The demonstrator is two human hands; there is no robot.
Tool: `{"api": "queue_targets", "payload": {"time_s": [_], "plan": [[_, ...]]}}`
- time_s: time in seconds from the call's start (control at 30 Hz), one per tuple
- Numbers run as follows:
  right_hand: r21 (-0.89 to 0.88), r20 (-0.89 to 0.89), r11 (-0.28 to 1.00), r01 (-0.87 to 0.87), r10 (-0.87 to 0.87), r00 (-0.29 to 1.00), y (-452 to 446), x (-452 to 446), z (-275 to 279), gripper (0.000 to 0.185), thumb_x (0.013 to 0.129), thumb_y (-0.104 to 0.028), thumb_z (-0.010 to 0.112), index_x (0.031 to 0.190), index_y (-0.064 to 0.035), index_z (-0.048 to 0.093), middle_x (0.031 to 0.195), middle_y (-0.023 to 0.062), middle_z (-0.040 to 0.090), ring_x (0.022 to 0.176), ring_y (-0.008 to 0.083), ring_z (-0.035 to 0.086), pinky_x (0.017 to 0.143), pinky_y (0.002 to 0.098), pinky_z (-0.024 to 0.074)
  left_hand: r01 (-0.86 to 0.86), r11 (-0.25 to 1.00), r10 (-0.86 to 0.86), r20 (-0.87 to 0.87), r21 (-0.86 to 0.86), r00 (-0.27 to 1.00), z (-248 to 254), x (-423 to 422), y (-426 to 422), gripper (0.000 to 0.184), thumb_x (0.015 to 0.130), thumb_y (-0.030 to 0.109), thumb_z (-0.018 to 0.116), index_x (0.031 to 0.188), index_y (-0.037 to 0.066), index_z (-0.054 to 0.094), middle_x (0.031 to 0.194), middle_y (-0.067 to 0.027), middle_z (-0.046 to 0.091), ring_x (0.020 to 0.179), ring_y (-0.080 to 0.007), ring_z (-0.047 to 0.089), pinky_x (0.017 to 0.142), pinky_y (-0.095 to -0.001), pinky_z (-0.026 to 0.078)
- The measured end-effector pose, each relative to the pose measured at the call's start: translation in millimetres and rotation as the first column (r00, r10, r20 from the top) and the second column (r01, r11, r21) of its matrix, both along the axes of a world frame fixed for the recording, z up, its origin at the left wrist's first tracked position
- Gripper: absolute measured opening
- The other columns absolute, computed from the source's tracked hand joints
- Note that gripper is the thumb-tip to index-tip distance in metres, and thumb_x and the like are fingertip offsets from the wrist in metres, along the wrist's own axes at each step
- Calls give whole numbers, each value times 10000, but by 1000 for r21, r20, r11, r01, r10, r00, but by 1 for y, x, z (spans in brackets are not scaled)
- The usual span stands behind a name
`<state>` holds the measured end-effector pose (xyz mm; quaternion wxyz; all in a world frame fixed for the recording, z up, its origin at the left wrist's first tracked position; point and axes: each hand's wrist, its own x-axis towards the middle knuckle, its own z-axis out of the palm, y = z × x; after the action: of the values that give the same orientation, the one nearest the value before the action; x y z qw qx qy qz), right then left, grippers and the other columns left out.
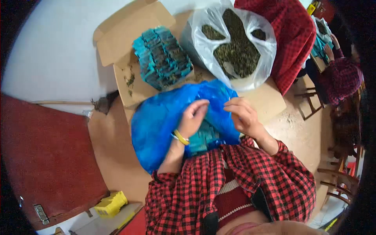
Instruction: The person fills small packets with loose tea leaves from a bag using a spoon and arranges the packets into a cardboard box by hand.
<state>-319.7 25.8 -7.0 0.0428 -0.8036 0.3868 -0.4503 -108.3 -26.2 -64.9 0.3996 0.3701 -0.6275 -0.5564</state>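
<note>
The blue plastic bag (156,117) bulges right up against your plaid shirt (184,184), its mouth gaping in front of your chest. Beyond it, the clear plastic bag (205,47) stands packed with dried leaf (237,56), and to the left of that rises the stack of teal packets (162,58) on the cardboard (135,29). And here are your hands, both over the blue bag's mouth, facing each other with a gap between! Your right hand (243,115) reaches in from the right, wrist bent, fingers curved and pointing left. Your left hand (194,115) angles up and inward, fingers bent toward the thumb; whether either pinches anything, you can't tell through the blur. Below that gap lie the loose teal packets (203,139), inside the blue bag. Smallest of all, a yellow wristband (180,137) circles your left wrist.
</note>
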Motion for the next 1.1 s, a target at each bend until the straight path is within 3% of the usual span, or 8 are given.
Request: {"api": "queue_targets", "payload": {"time_s": [0.13,0.17,0.27,0.33,0.4,0.7,0.87,1.1], "plan": [[495,162,801,-337,295,942,7,24,-35,351,773,-28,639,1123,-50,614,1081,139,634,1022,337,595,816,390,511,-95,994,94,-13,-62,995,16,14,-10,208,922,155,590,1075,34,663,1003,-71,682,951,-163,626,861,-298,487],[480,39,859,-180,184,982,4,22,-46,361,771,-37,641,1130,-50,607,1080,143,633,1023,339,594,818,390,511,-97,994,96,-7,-52,995,11,23,-14,208,922,155,590,1075,34,663,1003,-71,682,951,-163,626,861,-298,487],[392,-197,909,140,-66,978,-7,4,-70,382,767,-56,645,1145,-50,595,1076,150,632,1027,341,592,823,390,511,181,854,216,649,-487,729,-28,48,-22,233,903,199,579,1063,51,662,1049,-132,675,934,-274,639,867,-376,494],[490,-503,757,432,-158,849,-16,-17,-79,411,808,-106,620,1207,-37,554,1087,167,624,1018,344,589,852,428,490,225,868,182,704,-443,687,-56,48,-21,251,888,220,585,1065,57,660,1068,-152,665,937,-309,631,870,-399,490],[431,-453,825,366,-153,879,-15,-16,-84,410,808,-109,621,1206,-39,552,1073,163,625,999,345,589,846,433,481,291,886,129,795,-360,592,-74,42,-20,291,858,262,597,1068,69,656,1105,-190,646,942,-379,616,877,-444,482],[445,-250,881,159,-49,967,-19,17,-75,353,784,-84,625,1134,-44,596,1033,141,639,971,328,600,856,419,450,125,925,207,751,-359,627,-47,11,-22,294,812,258,643,1045,79,667,1057,-212,651,976,-389,609,873,-481,480],[378,85,925,35,-72,994,-12,14,-43,354,735,7,621,1085,-46,630,1073,139,650,1002,317,615,872,400,465,174,918,105,642,-356,759,-4,17,3,506,802,271,675,1240,45,560,1181,-229,603,1098,-378,575,961,-431,448],[128,93,992,-19,7,996,-3,5,-13,369,709,39,623,1059,-77,633,1111,109,644,981,316,615,831,403,489,201,968,-133,369,-152,920,26,-10,22,661,805,178,634,1394,1,390,1309,-250,518,1217,-398,496,1040,-422,386]]}}
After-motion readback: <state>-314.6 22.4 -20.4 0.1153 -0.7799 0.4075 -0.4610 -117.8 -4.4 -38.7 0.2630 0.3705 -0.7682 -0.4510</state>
